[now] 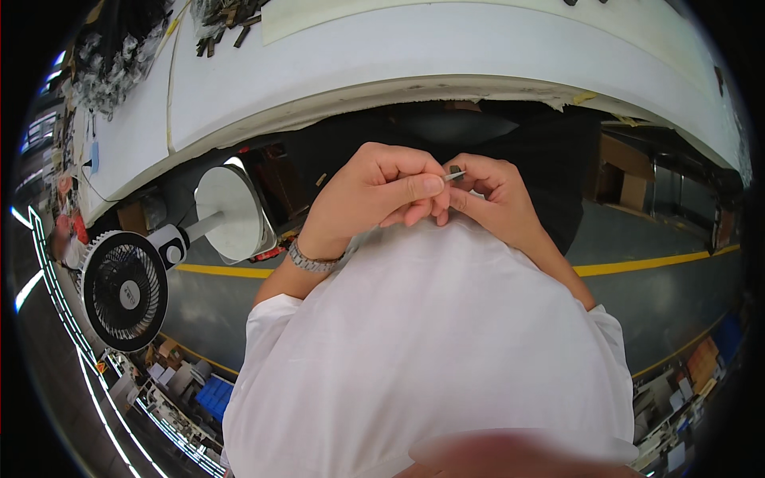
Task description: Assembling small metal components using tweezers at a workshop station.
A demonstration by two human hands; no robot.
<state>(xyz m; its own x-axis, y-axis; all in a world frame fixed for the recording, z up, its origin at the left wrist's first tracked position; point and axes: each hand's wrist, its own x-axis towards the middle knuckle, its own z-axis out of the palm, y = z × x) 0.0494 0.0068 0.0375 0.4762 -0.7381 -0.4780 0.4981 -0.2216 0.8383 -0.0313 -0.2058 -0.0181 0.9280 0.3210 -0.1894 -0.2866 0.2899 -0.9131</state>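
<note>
My left hand [382, 190], with a metal-band watch [311, 258] at its wrist, is closed in a pinch between thumb and forefinger. From that pinch a small pointed silvery metal piece [453, 176] sticks out to the right; the rest of it is hidden in the fingers. Close against it, my right hand [496, 196] is closed on a small dark piece [455, 169] at its fingertips. The fingers of both hands nearly meet in front of my white shirt, below the table edge.
A white table [358, 60] curves across the far side, with several small dark strips [225, 30] and clear plastic bags [119, 76] at its left. A black-and-white fan [126, 293] stands left of me. An open cardboard box [624, 171] sits under the table at right.
</note>
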